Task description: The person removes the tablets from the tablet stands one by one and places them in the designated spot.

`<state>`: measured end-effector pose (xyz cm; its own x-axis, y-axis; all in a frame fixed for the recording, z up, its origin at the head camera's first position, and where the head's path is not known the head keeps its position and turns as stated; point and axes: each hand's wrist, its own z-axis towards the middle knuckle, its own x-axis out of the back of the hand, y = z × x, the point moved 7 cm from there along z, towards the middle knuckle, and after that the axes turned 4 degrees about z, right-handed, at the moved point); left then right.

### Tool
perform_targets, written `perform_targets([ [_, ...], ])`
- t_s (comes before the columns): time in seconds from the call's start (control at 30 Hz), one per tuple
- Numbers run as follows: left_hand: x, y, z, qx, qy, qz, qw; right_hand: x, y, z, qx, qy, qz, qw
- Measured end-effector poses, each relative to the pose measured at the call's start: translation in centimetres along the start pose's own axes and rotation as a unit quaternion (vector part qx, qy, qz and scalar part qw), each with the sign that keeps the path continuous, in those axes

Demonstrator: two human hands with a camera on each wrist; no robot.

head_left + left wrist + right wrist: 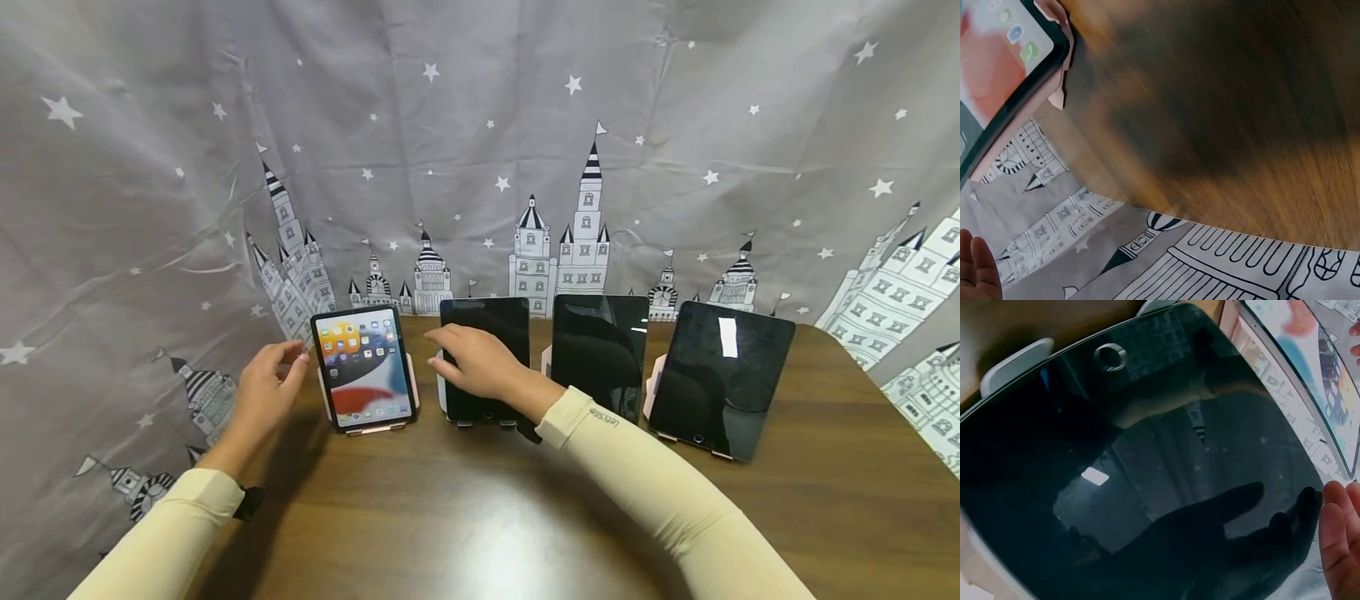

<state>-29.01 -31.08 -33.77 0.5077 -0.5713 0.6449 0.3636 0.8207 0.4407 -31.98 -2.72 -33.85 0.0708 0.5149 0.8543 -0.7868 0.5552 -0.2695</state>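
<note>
While the left hand [272, 375] is hovering loose and empty beside the lit tablet [365, 367] in head view, the right hand [476, 360], same deal, is partly blocking a dark tablet [510, 323]; wrinkly cloth [480, 150] is hanging behind. Left wrist: a pink stand [1041, 95] is propping the lit tablet on the wood table [1272, 200]. Right wrist: the dark tablet is glossily mirroring a hand.

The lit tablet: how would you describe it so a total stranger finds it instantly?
On the wooden table, before the grey curtain, find the leftmost tablet in the row. It stands between the person's left hand and right hand. Its screen alone is lit, showing icons; the other three tablets are dark.
</note>
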Motion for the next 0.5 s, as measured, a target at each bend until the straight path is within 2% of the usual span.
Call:
perform_targets([
  [0.17, -0.3, -0.5, 0.5, 0.038, -0.015, 0.002, 0.9992, -0.5, 0.0, 1.1, -0.024, 0.005, 0.017, 1.0],
  [0.37, -0.1, -1.3, 0.9, 0.11, -0.004, -0.02, 0.9937, -1.0, -0.3, 2.1, -0.041, 0.015, 0.032, 0.999],
  [0.5, -0.3, -1.9, 1.0, 0.124, -0.008, -0.02, 0.992, -1.2, -0.4, 2.6, -0.05, 0.012, 0.042, 0.998],
])
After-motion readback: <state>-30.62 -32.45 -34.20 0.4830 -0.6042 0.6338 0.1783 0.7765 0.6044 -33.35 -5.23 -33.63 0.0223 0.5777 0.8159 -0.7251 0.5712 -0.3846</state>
